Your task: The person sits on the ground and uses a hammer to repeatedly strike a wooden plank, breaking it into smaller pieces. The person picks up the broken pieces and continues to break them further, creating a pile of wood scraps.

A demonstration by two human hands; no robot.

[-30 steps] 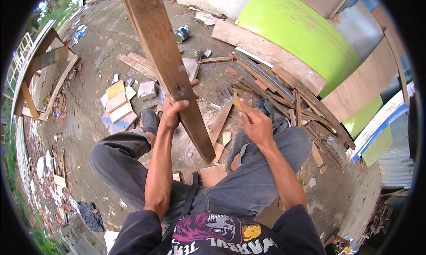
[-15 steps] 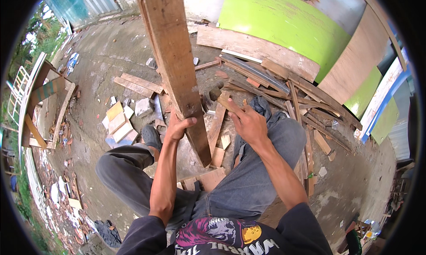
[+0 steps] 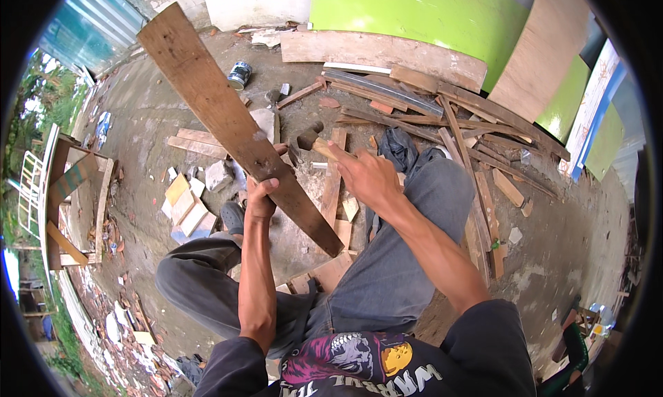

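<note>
My left hand (image 3: 260,195) is wrapped round a long brown wooden plank (image 3: 221,114), its thumb lying over the plank's face. The plank slants from the far left down to a narrow end between my knees. In my right hand (image 3: 367,178) is a hammer (image 3: 308,138), gripped by its light wooden handle. Its dark metal head is just right of the plank, apart from it in the picture. Whether the hammer touches anything behind it I cannot make out.
Loose wooden strips (image 3: 483,131) pile up on the right, near a green panel (image 3: 407,17). Small wood offcuts (image 3: 186,207) and a grey stone (image 3: 219,176) lie left of my hands. A tin can (image 3: 239,75) stands farther off. A wooden frame (image 3: 103,196) is at far left.
The plank's far end has swung to the left, so the plank now leans more. My right hand has moved slightly left, bringing the hammer's head into clearer view. Both grips are kept.
</note>
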